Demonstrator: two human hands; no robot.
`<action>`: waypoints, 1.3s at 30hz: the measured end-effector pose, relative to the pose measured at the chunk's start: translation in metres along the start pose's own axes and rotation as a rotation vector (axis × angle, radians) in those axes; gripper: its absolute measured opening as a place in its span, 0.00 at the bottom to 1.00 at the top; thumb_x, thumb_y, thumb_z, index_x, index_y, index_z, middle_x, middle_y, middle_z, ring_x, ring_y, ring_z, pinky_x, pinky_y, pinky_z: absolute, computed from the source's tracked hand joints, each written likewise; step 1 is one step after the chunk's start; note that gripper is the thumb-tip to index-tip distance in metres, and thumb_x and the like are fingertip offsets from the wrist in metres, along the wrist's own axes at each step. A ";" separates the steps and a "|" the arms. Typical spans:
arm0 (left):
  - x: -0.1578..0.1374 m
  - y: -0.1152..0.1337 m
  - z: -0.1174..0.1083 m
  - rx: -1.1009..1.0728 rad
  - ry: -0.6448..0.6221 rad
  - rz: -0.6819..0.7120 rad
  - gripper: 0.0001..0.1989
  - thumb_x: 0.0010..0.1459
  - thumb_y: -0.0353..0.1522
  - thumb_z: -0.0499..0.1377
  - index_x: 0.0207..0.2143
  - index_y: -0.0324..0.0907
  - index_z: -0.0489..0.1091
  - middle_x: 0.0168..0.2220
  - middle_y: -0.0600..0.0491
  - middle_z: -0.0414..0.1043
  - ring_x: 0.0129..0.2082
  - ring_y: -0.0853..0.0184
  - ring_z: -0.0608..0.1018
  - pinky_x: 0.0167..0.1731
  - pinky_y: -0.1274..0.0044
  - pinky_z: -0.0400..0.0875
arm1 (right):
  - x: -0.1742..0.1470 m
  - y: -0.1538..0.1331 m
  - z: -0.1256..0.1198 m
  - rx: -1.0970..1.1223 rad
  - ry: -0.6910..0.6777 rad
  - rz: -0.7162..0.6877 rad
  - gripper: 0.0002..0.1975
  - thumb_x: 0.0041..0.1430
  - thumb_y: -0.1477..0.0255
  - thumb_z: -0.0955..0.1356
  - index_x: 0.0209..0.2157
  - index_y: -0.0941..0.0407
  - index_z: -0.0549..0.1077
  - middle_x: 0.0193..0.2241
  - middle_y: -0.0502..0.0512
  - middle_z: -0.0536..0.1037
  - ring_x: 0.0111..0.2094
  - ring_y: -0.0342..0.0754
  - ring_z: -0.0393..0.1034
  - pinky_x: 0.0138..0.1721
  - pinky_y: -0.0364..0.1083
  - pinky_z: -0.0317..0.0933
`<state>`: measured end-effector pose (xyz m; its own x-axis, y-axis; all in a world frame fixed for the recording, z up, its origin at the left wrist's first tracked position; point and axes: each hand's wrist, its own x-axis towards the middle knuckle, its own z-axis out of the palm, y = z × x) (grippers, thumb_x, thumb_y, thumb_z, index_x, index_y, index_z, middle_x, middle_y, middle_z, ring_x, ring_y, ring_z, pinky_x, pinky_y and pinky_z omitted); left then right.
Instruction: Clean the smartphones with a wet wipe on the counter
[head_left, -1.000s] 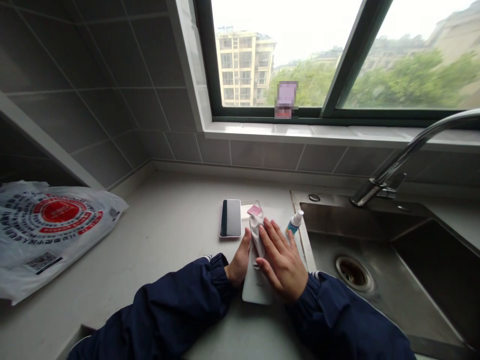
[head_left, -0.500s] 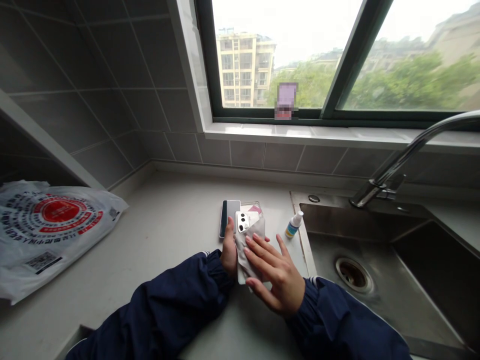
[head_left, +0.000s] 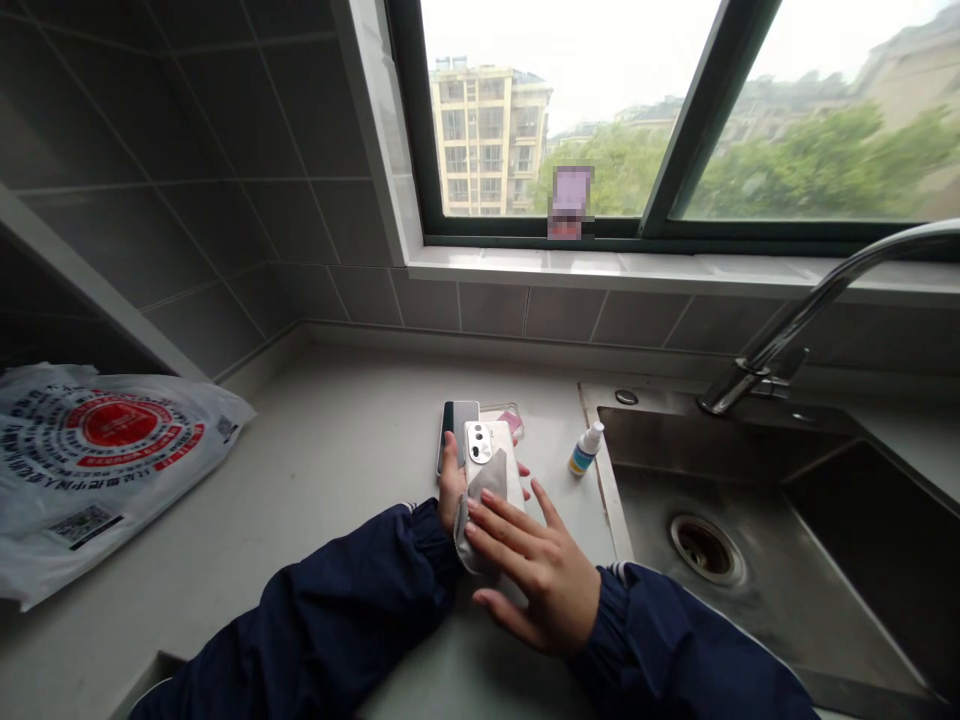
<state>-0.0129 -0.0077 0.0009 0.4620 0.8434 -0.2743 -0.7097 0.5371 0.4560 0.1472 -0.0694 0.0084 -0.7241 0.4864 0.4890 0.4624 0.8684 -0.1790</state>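
Observation:
A white phone (head_left: pixel 504 440), back side up with its camera block at the top, rests in my left hand (head_left: pixel 448 485), whose thumb lies along the left edge and whose fingertips show at the right edge. A grey cloth (head_left: pixel 490 477) is on the phone's lower back. My right hand (head_left: pixel 544 570) lies flat over the cloth with fingers stretched out, pressing it to the phone. Just beyond, a second phone (head_left: pixel 459 420) with a dark face lies on the counter, beside a clear case (head_left: pixel 491 406) with something pink in it, partly hidden.
A small white-capped spray bottle (head_left: pixel 585 450) stands right of my hands by the edge of the steel sink (head_left: pixel 645 480). A chrome faucet (head_left: pixel 780 310) arches over the sink. On the left, a printed white plastic bag (head_left: pixel 150 490) lies on the pale counter (head_left: pixel 337 430).
My right hand and the cloth have slid down and left along the phone, baring more of its upper back. The left hand still holds the phone, shifted slightly left.

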 end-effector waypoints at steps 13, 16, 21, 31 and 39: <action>-0.009 -0.021 0.017 -0.030 -0.125 -0.052 0.47 0.59 0.61 0.40 0.56 0.29 0.68 0.45 0.35 0.77 0.51 0.51 0.76 0.56 0.64 0.65 | 0.000 0.008 -0.004 -0.177 -0.035 0.138 0.28 0.69 0.63 0.60 0.66 0.60 0.57 0.67 0.59 0.54 0.69 0.56 0.44 0.67 0.63 0.18; -0.010 -0.025 0.015 -0.002 -0.138 -0.041 0.46 0.60 0.60 0.41 0.55 0.28 0.69 0.49 0.35 0.75 0.56 0.53 0.73 0.61 0.66 0.59 | 0.001 0.009 -0.003 -0.194 -0.008 0.147 0.29 0.68 0.62 0.60 0.66 0.60 0.56 0.67 0.60 0.54 0.69 0.58 0.44 0.67 0.65 0.23; -0.011 -0.038 0.011 0.012 -0.144 -0.015 0.39 0.63 0.56 0.43 0.58 0.33 0.67 0.59 0.40 0.68 0.65 0.57 0.63 0.66 0.70 0.49 | -0.002 0.016 0.000 -0.228 0.045 0.210 0.29 0.68 0.63 0.60 0.66 0.61 0.57 0.67 0.63 0.54 0.69 0.60 0.45 0.67 0.66 0.28; -0.006 -0.044 0.012 0.026 -0.189 0.121 0.33 0.63 0.50 0.50 0.62 0.38 0.63 0.64 0.45 0.62 0.69 0.59 0.53 0.68 0.71 0.39 | -0.004 0.023 0.001 -0.202 0.128 0.291 0.30 0.69 0.63 0.59 0.68 0.60 0.52 0.66 0.65 0.56 0.68 0.60 0.48 0.65 0.67 0.41; -0.002 -0.030 0.013 -0.058 -0.179 0.086 0.37 0.61 0.53 0.52 0.61 0.35 0.62 0.56 0.39 0.70 0.62 0.52 0.67 0.62 0.65 0.57 | -0.006 0.031 0.001 -0.159 0.140 0.281 0.26 0.69 0.66 0.60 0.66 0.59 0.57 0.65 0.65 0.60 0.66 0.59 0.53 0.64 0.67 0.44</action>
<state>0.0142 -0.0252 -0.0016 0.4820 0.8725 -0.0795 -0.7776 0.4679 0.4200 0.1652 -0.0454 -0.0010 -0.4852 0.6766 0.5539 0.7155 0.6714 -0.1932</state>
